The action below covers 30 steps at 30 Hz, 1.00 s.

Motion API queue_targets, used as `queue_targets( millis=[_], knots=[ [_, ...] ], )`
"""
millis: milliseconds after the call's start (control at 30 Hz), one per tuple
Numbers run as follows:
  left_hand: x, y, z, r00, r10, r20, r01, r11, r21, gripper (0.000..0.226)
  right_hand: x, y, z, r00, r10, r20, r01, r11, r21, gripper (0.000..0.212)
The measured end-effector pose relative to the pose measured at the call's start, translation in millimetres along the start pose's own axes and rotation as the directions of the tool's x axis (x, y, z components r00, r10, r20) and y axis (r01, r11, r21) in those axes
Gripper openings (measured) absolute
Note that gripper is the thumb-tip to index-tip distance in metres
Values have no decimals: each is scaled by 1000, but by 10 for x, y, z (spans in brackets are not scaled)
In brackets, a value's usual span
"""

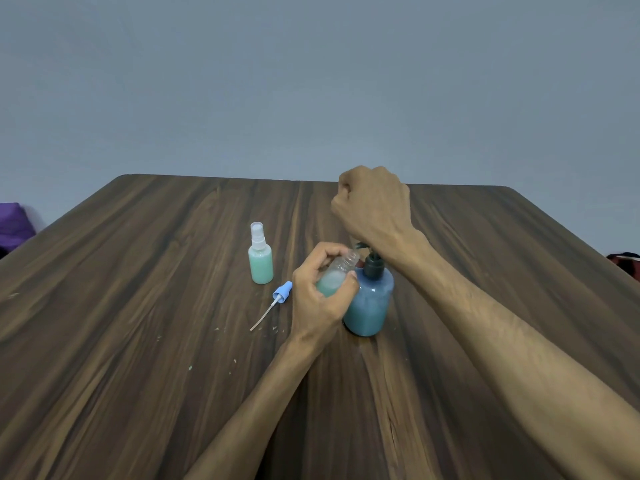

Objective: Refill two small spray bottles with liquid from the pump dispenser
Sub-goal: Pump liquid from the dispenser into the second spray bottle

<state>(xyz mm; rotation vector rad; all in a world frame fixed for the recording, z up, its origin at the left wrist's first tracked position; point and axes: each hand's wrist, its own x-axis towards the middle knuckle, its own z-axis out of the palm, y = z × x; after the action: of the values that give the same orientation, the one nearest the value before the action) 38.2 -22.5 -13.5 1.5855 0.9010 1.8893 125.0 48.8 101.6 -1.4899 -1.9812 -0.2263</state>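
My left hand (320, 299) grips an uncapped small clear spray bottle (337, 275), tilted with its threaded neck just under the pump spout; pale green liquid fills its lower part. The blue pump dispenser (370, 303) stands on the dark wooden table (138, 341). My right hand (372, 206) is closed in a fist above the dispenser, its heel resting on the dark pump head, which it mostly hides. A second small spray bottle (260, 261), capped in clear plastic and full of green liquid, stands upright to the left. A blue spray cap with its dip tube (277, 301) lies on the table.
Small pale green drips and specks (221, 344) dot the table in front of the loose cap. A purple object (14, 225) sits off the table's left edge, and something reddish (625, 261) off its right edge. A plain grey wall stands behind.
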Motion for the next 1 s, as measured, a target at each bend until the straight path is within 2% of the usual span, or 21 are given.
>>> queue_targets(
  millis=[167, 333, 500, 633, 767, 933, 1000],
  knots=[
    [-20, -9, -5, 1000, -8, 5, 8, 1000, 1, 17, -79, -7, 35, 998, 8, 68, -5, 999, -42, 28],
    [-3, 7, 3, 1000, -7, -5, 7, 1000, 9, 17, 24, -4, -16, 1000, -4, 2, 4, 1000, -29, 26],
    [-18, -3, -14, 1000, -9, 4, 9, 1000, 4, 18, -88, -8, 36, 996, 17, 87, -15, 999, -34, 28],
    [-6, 33, -4, 1000, 7, -8, -7, 1000, 10, 20, 2, -29, -28, 1000, -6, 0, 6, 1000, -8, 25],
    [-2, 32, -7, 1000, 7, -5, -7, 1000, 19, 21, -58, -1, 32, 998, 7, 56, -6, 1000, -22, 26],
    [6, 35, 2, 1000, 10, -5, -10, 1000, 22, 18, -5, 13, -14, 1000, -8, -25, 8, 1000, -3, 22],
    [8, 41, -3, 1000, 8, 1, -8, 1000, 11, 16, -47, 13, 27, 999, 2, 35, -1, 999, -33, 24]
  ],
)
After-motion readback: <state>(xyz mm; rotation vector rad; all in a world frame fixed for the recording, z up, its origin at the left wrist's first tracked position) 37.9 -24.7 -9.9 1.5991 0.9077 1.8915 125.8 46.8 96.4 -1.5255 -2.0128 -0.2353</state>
